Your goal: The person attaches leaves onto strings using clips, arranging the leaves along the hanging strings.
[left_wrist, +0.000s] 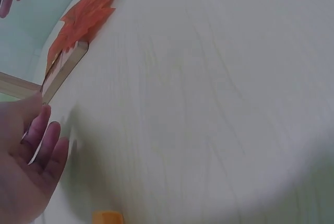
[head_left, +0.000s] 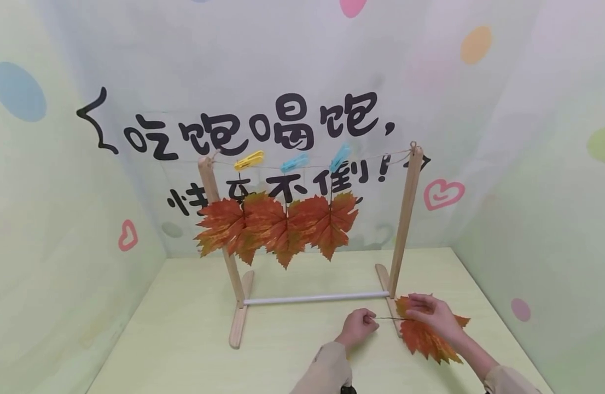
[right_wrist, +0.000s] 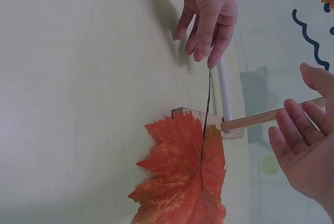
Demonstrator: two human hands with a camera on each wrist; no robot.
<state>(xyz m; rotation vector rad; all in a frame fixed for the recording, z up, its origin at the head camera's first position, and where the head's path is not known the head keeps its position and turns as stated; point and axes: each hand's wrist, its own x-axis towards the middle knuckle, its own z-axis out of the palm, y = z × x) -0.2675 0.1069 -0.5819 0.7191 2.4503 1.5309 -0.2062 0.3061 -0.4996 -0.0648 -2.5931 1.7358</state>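
Note:
Between thumb and fingertips my left hand (head_left: 358,328) pinches the thin dark stem of a red-orange artificial maple leaf (right_wrist: 180,177). The leaf lies low over the right foot of a wooden stand, stem pointing left. My right hand (head_left: 432,316) is above the leaf in the head view; in the right wrist view this hand (right_wrist: 308,145) has loosely bent, spread fingers and holds nothing. Three similar leaves (head_left: 285,230) hang stem-up from the stand's string, held by a yellow clothespin (head_left: 250,160) and two blue clothespins (head_left: 295,162).
The stand has two wooden posts (head_left: 406,219) joined by a white rod (head_left: 316,298) near the table (head_left: 184,328). A small orange-yellow object (left_wrist: 108,217), only partly visible, lies near my left wrist. Printed cloth walls (head_left: 263,54) enclose the table at the back and sides.

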